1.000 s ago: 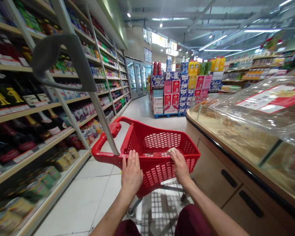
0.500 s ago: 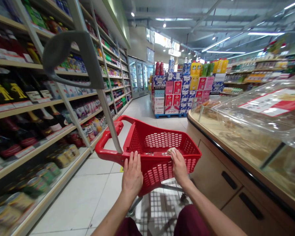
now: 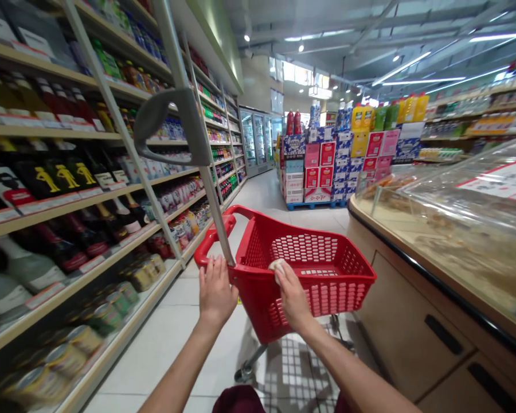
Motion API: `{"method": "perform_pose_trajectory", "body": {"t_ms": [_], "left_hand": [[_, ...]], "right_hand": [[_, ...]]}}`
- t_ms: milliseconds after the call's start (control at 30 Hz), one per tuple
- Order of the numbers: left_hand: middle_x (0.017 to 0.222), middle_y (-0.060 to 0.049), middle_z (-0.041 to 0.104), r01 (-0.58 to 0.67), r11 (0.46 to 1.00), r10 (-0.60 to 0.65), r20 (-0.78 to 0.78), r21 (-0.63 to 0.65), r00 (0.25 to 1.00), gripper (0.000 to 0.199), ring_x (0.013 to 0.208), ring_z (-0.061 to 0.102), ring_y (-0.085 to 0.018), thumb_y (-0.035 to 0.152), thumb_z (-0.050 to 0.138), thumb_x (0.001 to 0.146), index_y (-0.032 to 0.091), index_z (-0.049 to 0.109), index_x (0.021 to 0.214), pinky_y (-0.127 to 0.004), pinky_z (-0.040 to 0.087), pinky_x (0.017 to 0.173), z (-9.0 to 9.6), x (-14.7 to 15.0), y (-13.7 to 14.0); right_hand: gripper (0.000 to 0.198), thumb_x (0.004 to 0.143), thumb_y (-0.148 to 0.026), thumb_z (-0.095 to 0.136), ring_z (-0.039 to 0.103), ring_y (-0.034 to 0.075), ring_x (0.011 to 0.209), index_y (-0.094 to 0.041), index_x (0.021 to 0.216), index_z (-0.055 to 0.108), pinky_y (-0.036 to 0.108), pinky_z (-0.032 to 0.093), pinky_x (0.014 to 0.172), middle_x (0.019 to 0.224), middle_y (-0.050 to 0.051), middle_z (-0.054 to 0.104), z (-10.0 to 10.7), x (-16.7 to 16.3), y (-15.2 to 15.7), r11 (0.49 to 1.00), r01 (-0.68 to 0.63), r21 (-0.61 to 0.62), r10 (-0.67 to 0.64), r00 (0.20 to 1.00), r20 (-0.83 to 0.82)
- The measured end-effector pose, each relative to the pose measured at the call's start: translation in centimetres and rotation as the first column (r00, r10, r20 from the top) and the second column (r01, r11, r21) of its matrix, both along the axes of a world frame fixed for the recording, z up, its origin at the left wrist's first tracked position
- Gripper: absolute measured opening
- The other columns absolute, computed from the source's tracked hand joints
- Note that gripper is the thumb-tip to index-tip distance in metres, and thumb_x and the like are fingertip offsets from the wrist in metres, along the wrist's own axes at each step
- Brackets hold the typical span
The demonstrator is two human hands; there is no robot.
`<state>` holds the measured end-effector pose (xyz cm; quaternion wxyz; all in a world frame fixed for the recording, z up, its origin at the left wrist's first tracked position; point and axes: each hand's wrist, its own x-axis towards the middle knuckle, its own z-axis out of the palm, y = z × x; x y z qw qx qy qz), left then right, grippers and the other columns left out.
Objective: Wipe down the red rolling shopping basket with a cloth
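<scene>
A red plastic trolley basket (image 3: 258, 301) with perforated sides stands in front of me on a wheeled frame. My left hand (image 3: 217, 292) is at the near corner, its fingers closed over the red rim beside the handle end. My right hand (image 3: 293, 295) pinches a small off-white cloth (image 3: 277, 264) against the near top rim. Most of the cloth is hidden under the fingers. A metal pole with a grey loop handle (image 3: 200, 126) rises from the basket's left end. Inside, the visible part of the basket holds nothing.
Shelves (image 3: 90, 261) of bottles and cans run along the left. At right stands a wooden counter (image 3: 413, 298) with clear covers over food. Beyond the basket, stacked drink cartons (image 3: 320, 175) sit on a blue pallet (image 3: 313, 205). Glass-door coolers (image 3: 258, 137) are farther back.
My right hand has slid the cloth leftward along the near rim. My left hand has shifted left onto the corner by the handle. The view has turned slightly left.
</scene>
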<state>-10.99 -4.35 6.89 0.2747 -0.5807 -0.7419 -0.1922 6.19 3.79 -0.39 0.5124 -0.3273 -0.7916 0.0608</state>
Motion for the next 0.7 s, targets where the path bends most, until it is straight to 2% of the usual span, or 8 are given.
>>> {"method": "perform_pose_trajectory", "body": {"t_ms": [100, 167, 233, 300, 400, 467, 600, 700], "left_hand": [[0.129, -0.017, 0.043, 0.019, 1.000, -0.018, -0.051, 0.023, 0.999, 0.053, 0.127, 0.025, -0.027, 0.018, 0.040, 0.070, 0.003, 0.041, 0.121, -0.045, 0.021, 0.104, -0.7, 0.1, 0.2], [0.129, -0.016, 0.044, 0.039, 0.999, -0.037, -0.077, 0.028, 0.996, 0.053, 0.127, 0.027, -0.025, 0.016, 0.038, 0.070, 0.005, 0.041, 0.122, -0.045, 0.021, 0.104, -0.8, 0.1, 0.0], [0.129, -0.014, 0.044, 0.043, 0.999, -0.041, -0.080, 0.016, 0.996, 0.055, 0.126, 0.028, -0.024, 0.016, 0.039, 0.069, 0.007, 0.040, 0.123, -0.045, 0.020, 0.104, -0.7, 0.0, -0.2], [0.131, -0.014, 0.042, 0.028, 1.000, -0.028, -0.065, 0.003, 0.998, 0.057, 0.127, 0.027, -0.024, 0.017, 0.041, 0.067, 0.006, 0.040, 0.123, -0.044, 0.019, 0.105, -0.6, 0.1, -0.4], [0.133, -0.014, 0.039, 0.008, 1.000, -0.008, -0.046, 0.007, 0.999, 0.057, 0.128, 0.024, -0.025, 0.017, 0.042, 0.067, 0.003, 0.039, 0.123, -0.043, 0.018, 0.105, -0.7, 0.6, -0.2], [0.133, -0.016, 0.038, 0.001, 1.000, 0.000, -0.042, 0.015, 0.999, 0.057, 0.129, 0.022, -0.026, 0.017, 0.042, 0.068, 0.001, 0.039, 0.123, -0.043, 0.018, 0.105, -0.8, 0.9, -0.1], [0.133, -0.016, 0.037, 0.021, 1.000, -0.021, -0.076, 0.004, 0.997, 0.060, 0.128, 0.024, -0.026, 0.018, 0.041, 0.069, 0.004, 0.035, 0.126, -0.048, 0.014, 0.105, -0.8, 0.7, -0.3], [0.134, -0.014, 0.038, 0.050, 0.999, -0.049, -0.131, 0.002, 0.990, 0.062, 0.127, 0.026, -0.025, 0.018, 0.039, 0.070, 0.009, 0.027, 0.131, -0.052, 0.010, 0.104, -0.8, 0.6, -0.9]], "right_hand": [[0.041, 0.084, -0.010, 0.036, 0.028, 0.017, 0.126, -0.015, 0.123, 0.045, 0.039, 0.032, 0.103, 0.131, 0.010, 0.042, 3.4, -6.5, -2.7, 0.991, -0.115, 0.070, 0.116, 0.993, -0.007], [0.039, 0.084, -0.012, 0.038, 0.026, 0.019, 0.127, -0.014, 0.122, 0.046, 0.040, 0.031, 0.103, 0.131, 0.011, 0.042, 4.3, -8.1, -3.3, 0.988, -0.109, 0.107, 0.110, 0.994, 0.002], [0.039, 0.084, -0.011, 0.037, 0.028, 0.019, 0.126, -0.014, 0.122, 0.046, 0.039, 0.032, 0.102, 0.131, 0.012, 0.042, 3.5, -6.7, -2.6, 0.990, -0.077, 0.115, 0.075, 0.997, 0.021], [0.041, 0.084, -0.007, 0.033, 0.031, 0.017, 0.125, -0.016, 0.123, 0.045, 0.038, 0.034, 0.101, 0.131, 0.011, 0.042, 1.8, -3.5, -1.1, 0.994, -0.025, 0.102, 0.023, 1.000, 0.021], [0.046, 0.083, -0.003, 0.028, 0.029, 0.019, 0.126, -0.014, 0.125, 0.042, 0.043, 0.034, 0.100, 0.131, 0.013, 0.041, -0.1, -0.1, 0.3, 0.996, 0.042, 0.081, -0.040, 0.999, -0.026], [0.047, 0.082, -0.003, 0.030, 0.026, 0.019, 0.127, -0.014, 0.126, 0.040, 0.043, 0.033, 0.101, 0.133, 0.012, 0.039, 0.0, -0.7, -0.3, 0.996, 0.042, 0.081, -0.040, 0.999, -0.027], [0.047, 0.082, -0.007, 0.036, 0.023, 0.018, 0.128, -0.018, 0.128, 0.038, 0.040, 0.029, 0.105, 0.134, 0.007, 0.038, 1.8, -4.2, -2.1, 0.989, -0.065, 0.130, 0.063, 0.998, 0.022], [0.048, 0.083, -0.006, 0.033, 0.029, 0.015, 0.126, -0.021, 0.129, 0.037, 0.037, 0.033, 0.103, 0.133, 0.006, 0.040, 1.6, -2.7, -1.0, 0.992, -0.035, 0.122, 0.038, 0.999, -0.015]]}}
